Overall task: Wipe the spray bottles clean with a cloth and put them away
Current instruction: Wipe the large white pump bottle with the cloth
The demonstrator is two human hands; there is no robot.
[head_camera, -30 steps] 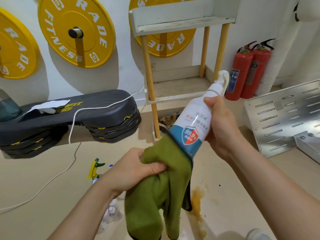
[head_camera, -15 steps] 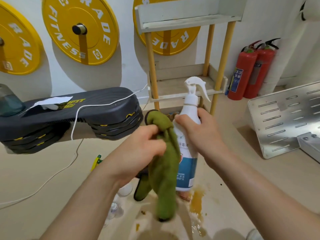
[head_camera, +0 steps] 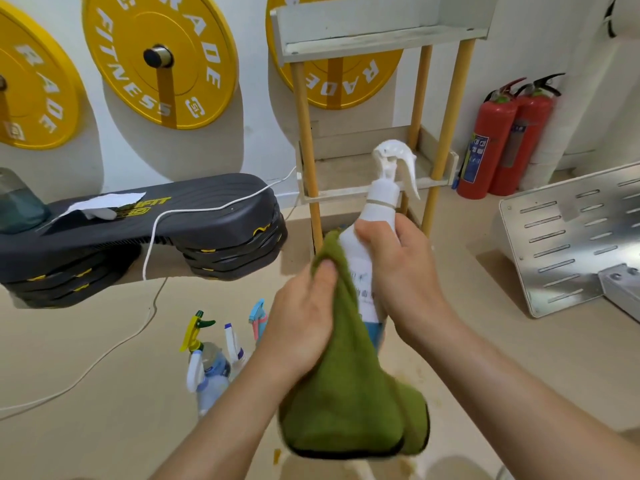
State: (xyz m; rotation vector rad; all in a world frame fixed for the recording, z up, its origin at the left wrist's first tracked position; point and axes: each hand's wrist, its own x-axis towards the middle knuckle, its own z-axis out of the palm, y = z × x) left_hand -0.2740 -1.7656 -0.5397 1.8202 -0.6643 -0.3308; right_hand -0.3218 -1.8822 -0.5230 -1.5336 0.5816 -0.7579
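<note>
Wiping stage. At left, the waiting spray bottles (head_camera: 213, 362) stand clustered on the floor, just beside the left forearm. The left hand (head_camera: 304, 320) grips the green cloth (head_camera: 349, 393), its thumb pressing the fabric against the flank of the white spray bottle (head_camera: 382, 195), so the cloth wraps the body while its loose end hangs below. The bottle is held in the air, nearly upright, nozzle uppermost. The right hand (head_camera: 405, 271) closes round the bottle's shoulder, probably to steady it against the rubbing. The wooden shelf (head_camera: 332, 195) behind is a likely storage place; that step is not yet done.
</note>
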